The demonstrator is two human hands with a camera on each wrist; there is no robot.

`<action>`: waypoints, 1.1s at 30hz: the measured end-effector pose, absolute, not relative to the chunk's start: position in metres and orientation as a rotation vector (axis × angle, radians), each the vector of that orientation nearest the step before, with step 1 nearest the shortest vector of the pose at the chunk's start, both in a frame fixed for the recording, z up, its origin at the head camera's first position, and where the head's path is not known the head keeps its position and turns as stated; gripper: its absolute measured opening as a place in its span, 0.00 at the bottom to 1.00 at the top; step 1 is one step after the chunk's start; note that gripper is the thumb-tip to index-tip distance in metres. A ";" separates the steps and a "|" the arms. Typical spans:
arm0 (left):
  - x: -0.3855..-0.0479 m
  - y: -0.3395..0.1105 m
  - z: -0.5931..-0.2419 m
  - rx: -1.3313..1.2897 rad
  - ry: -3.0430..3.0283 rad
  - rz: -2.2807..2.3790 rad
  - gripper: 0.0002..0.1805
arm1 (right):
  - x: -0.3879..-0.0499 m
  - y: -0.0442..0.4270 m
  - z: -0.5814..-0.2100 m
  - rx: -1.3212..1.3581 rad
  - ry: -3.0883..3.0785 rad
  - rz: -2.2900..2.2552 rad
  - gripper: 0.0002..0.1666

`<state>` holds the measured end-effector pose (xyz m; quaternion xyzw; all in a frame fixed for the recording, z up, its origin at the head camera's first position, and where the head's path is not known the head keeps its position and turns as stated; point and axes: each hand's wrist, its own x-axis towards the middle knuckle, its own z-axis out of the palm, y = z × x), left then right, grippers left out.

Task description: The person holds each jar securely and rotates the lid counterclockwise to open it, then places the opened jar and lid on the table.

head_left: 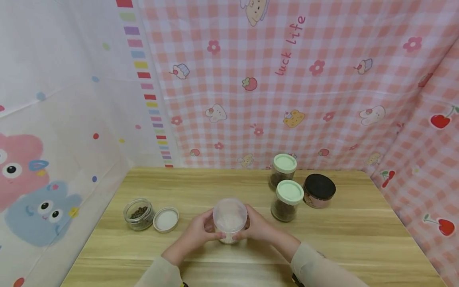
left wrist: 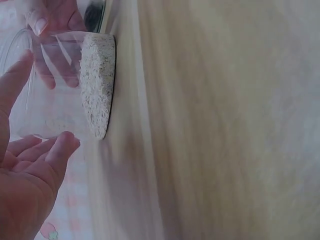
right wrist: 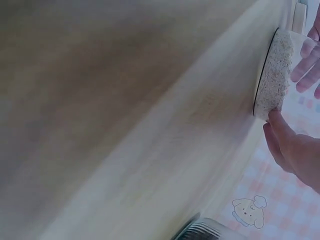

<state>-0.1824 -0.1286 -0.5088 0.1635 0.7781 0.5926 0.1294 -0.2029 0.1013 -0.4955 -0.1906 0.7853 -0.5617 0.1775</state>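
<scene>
A clear jar (head_left: 230,223) with a translucent lid (head_left: 230,209) stands upright at the front middle of the table. Pale, coarse grains (left wrist: 97,82) fill its lower part, with a sloping top surface. My left hand (head_left: 196,234) holds the jar from the left side, thumb at the front. From the other side my right hand (head_left: 259,227) grips it, its thumb also at the front near the left one. Through the jar's clear wall, the left wrist view shows fingers of the right hand (left wrist: 57,30). The base appears to rest on the tabletop.
On the left stand an open glass jar (head_left: 139,215) of brown pieces and a loose round lid (head_left: 166,220). To the right are two jars with mint-green lids (head_left: 289,191) and dark contents, beside a black-lidded tub (head_left: 319,190). Patterned cloth (head_left: 272,99) hangs behind the wooden table (head_left: 215,181).
</scene>
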 end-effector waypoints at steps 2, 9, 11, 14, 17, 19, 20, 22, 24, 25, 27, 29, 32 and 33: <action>-0.180 -0.126 -0.510 0.500 2.256 1.720 0.49 | -0.198 0.104 -0.496 -0.543 2.243 -1.587 0.55; -0.174 -0.117 -0.510 0.519 2.242 1.707 0.49 | -0.184 0.114 -0.497 -0.547 2.274 -1.585 0.54; -0.173 -0.115 -0.509 0.531 2.226 1.704 0.49 | -0.180 0.117 -0.496 -0.546 2.280 -1.579 0.55; -0.171 -0.111 -0.508 0.566 2.197 1.703 0.48 | -0.175 0.123 -0.496 -0.531 2.289 -1.572 0.56; -0.170 -0.106 -0.507 0.609 2.177 1.698 0.48 | -0.169 0.129 -0.495 -0.496 2.296 -1.577 0.56; -0.169 -0.102 -0.506 0.631 2.177 1.688 0.47 | -0.166 0.132 -0.495 -0.480 2.305 -1.588 0.57; -0.169 -0.100 -0.506 0.637 2.179 1.683 0.47 | -0.164 0.134 -0.495 -0.475 2.312 -1.591 0.57; -0.168 -0.096 -0.507 0.645 2.185 1.669 0.47 | -0.161 0.137 -0.495 -0.467 2.332 -1.591 0.57; -0.168 -0.092 -0.508 0.654 2.186 1.661 0.47 | -0.158 0.140 -0.495 -0.461 2.349 -1.589 0.57; -0.167 -0.090 -0.508 0.658 2.190 1.658 0.47 | -0.156 0.142 -0.495 -0.458 2.357 -1.588 0.57; -0.167 -0.087 -0.510 0.660 2.184 1.663 0.47 | -0.154 0.145 -0.495 -0.451 2.387 -1.571 0.57; -0.167 -0.084 -0.511 0.659 2.181 1.664 0.47 | -0.152 0.147 -0.495 -0.453 2.409 -1.560 0.56; -0.166 -0.083 -0.511 0.656 2.173 1.667 0.47 | -0.151 0.148 -0.494 -0.461 2.446 -1.537 0.55; -0.166 -0.082 -0.511 0.656 2.172 1.666 0.47 | -0.150 0.149 -0.494 -0.464 2.450 -1.534 0.55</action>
